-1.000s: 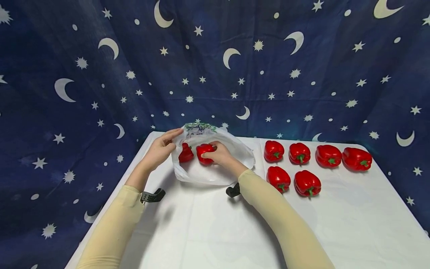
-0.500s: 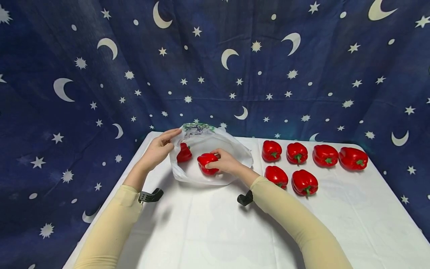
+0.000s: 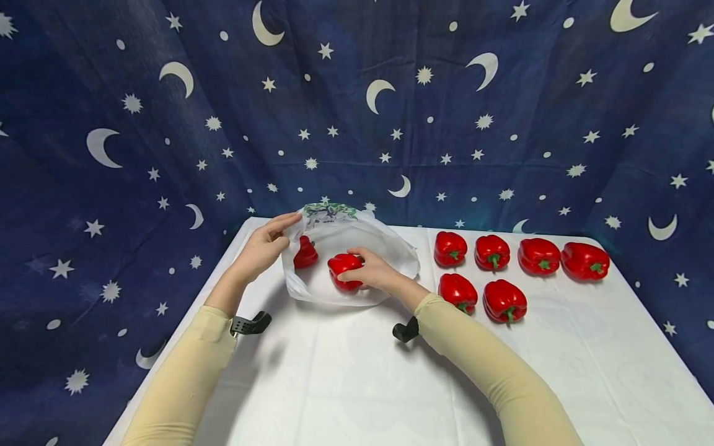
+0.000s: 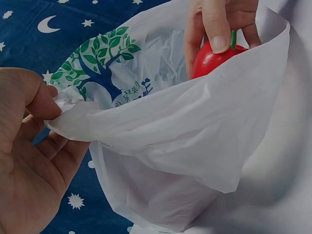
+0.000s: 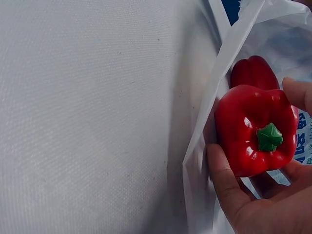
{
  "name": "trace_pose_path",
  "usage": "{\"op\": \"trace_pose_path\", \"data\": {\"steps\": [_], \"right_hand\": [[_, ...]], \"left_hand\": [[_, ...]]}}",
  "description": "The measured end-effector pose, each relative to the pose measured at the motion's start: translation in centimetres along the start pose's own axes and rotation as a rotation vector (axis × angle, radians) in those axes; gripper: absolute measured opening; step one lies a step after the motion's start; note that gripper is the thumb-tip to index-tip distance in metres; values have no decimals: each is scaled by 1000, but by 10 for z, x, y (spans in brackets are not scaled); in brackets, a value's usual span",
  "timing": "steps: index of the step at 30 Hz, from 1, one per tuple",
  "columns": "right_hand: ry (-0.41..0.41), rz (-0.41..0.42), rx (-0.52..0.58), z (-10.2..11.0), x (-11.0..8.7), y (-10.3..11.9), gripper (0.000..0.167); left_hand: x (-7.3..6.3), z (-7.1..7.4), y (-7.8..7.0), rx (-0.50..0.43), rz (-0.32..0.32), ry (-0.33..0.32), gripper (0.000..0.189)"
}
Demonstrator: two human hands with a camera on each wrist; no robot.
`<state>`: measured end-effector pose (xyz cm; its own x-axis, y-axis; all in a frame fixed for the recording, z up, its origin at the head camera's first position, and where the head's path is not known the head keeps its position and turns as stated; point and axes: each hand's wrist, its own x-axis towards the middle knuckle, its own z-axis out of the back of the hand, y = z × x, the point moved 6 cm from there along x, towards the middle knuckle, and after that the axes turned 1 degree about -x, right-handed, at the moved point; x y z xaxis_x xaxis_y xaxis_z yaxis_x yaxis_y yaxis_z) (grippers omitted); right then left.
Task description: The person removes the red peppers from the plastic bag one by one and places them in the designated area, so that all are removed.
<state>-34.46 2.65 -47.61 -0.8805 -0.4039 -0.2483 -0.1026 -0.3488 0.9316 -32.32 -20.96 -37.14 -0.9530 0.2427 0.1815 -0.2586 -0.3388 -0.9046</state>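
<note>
In the head view my left hand (image 3: 262, 251) pinches the left rim of a white plastic bag (image 3: 385, 238) that lies with its mouth spread. The left wrist view shows the bag's edge between thumb and fingers, beside a printed green tree. My right hand (image 3: 376, 269) reaches into the mouth and grips a red bell pepper (image 3: 344, 271). Its green stem (image 5: 269, 137) faces the right wrist camera, with fingers and thumb around the sides. A second red bell pepper (image 3: 305, 253) lies deeper inside the bag, to the left, partly hidden by the bag's wall.
On the table's right side several red bell peppers (image 3: 538, 257) lie in two rows, stems toward me. A white cloth covers the table (image 3: 357, 384). Behind it hangs a dark blue curtain (image 3: 334, 93) with moons and stars.
My right hand has drawn the gripped pepper a little toward me within the bag's mouth, then stayed almost still. The left hand keeps its hold on the rim.
</note>
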Motion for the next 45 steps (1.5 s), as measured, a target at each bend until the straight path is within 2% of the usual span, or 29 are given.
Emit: {"op": "trace_pose_path", "data": {"steps": [16,21,25,32,39,45], "right_hand": [[-38,33,54,4,-5,5,76],[-74,67,-17,11,-12,11,76],[-87,74,-61,18,-23,15,76],[-91,71,-62,36,-48,18,74],[-93,34,-27,60,-73,15,76],[-138,12,-44,85,-95,12,83]], "left_hand": [[2,-2,-1,1,-8,9,59],[1,-1,0,12,-3,8,59],[0,-1,2,7,2,9,59],[0,-1,3,14,11,8,57],[-1,-3,5,25,27,17,58],[-2,-4,4,31,31,22,58]]}}
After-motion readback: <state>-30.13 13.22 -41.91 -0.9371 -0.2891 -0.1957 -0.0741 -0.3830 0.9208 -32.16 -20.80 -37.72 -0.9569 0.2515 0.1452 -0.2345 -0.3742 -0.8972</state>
